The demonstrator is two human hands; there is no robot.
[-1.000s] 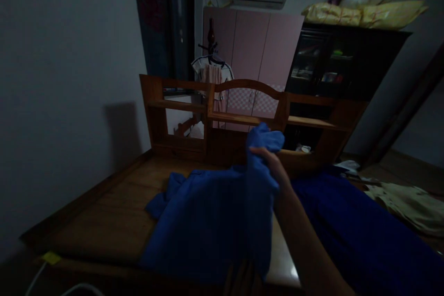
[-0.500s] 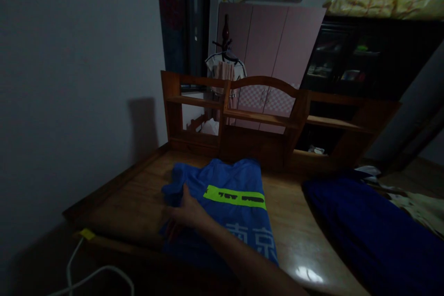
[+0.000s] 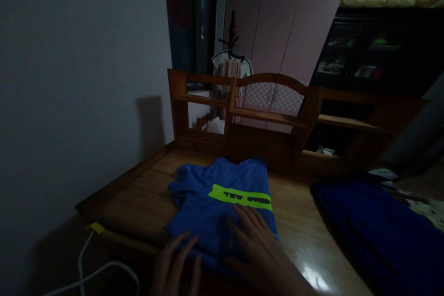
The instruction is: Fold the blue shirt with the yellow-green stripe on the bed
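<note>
A blue shirt with a yellow-green stripe lies folded flat on a wooden bed platform. My right hand rests flat on the shirt just below the stripe, fingers spread. My left hand lies open at the shirt's near left edge, fingers pointing forward. Neither hand holds anything.
A wooden headboard with shelves stands behind the shirt. Dark blue fabric lies to the right. A white cable with a yellow tag hangs at the platform's left corner. A grey wall is at the left, pink wardrobe and dark cabinet behind.
The shirt was lifted in my right hand, then laid flat and folded. My right hand moved from its left sleeve to its middle. My left hand came into view.
</note>
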